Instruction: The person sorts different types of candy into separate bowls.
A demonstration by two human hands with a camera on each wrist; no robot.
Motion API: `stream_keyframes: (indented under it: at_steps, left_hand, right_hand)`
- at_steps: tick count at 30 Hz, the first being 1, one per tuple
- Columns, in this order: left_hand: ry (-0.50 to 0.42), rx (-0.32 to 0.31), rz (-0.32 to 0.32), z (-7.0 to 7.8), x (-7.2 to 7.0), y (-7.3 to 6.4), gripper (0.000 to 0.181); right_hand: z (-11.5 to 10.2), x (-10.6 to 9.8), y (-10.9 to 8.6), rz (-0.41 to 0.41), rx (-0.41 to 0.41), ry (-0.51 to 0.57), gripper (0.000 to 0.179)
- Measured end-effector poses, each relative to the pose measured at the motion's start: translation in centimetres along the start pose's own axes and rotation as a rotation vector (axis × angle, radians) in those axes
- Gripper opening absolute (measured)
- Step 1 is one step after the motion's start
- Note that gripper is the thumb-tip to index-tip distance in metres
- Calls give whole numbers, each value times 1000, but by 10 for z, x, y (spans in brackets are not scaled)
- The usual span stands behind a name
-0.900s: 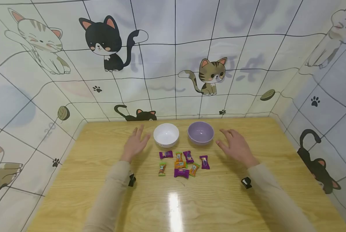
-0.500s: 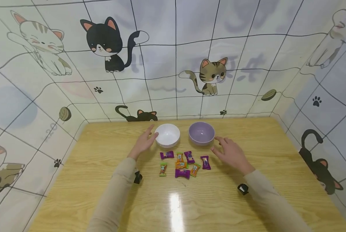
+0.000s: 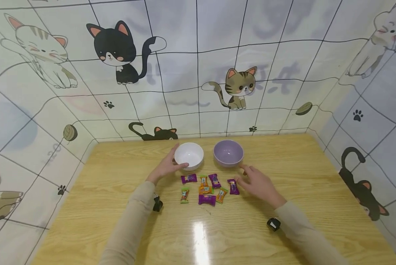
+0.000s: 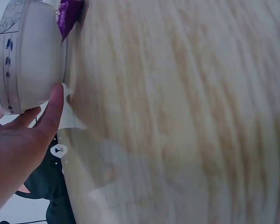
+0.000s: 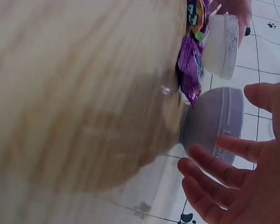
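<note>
A white bowl (image 3: 189, 155) stands toward the back of the wooden table, its outside banded with a blue pattern in the left wrist view. My left hand (image 3: 167, 166) holds its left side, thumb along the near wall and fingers round the outer side. To its right stands a purple bowl (image 3: 228, 153). Short of that bowl, my right hand (image 3: 258, 184) has its fingers spread and holds nothing. Its thumb side comes close to a purple-wrapped candy (image 3: 233, 186). In the right wrist view the fingers overlap the purple bowl (image 5: 210, 123).
Several wrapped candies lie in front of the bowls, among them a purple one (image 3: 207, 199), an orange one (image 3: 221, 195) and a green-ended one (image 3: 184, 195). A cat-printed cloth wall (image 3: 184, 99) rises behind the table (image 3: 237, 232).
My left hand has moved right, from beside the white bowl onto its side. The right hand has come left and nearer, from beside the purple bowl toward the rightmost purple candy.
</note>
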State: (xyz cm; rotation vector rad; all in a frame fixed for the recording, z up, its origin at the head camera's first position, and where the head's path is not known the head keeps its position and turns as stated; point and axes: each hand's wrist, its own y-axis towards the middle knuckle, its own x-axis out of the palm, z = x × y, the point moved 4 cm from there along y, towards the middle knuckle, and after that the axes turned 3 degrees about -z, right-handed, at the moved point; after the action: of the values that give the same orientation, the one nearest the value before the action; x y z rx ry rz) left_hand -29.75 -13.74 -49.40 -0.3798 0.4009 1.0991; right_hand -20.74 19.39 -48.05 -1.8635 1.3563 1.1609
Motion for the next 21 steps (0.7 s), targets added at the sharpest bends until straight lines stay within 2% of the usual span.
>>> stream_keyframes:
  at_steps: [9,21]
  left_hand:
    - [-35,9,-11,-6,3,5,110]
    - [-80,12,-47,-6,2,10,110]
  right_hand:
    - [-8,11,0,-45,6,51,50]
    - [-18,27,8,-97,69,26,42]
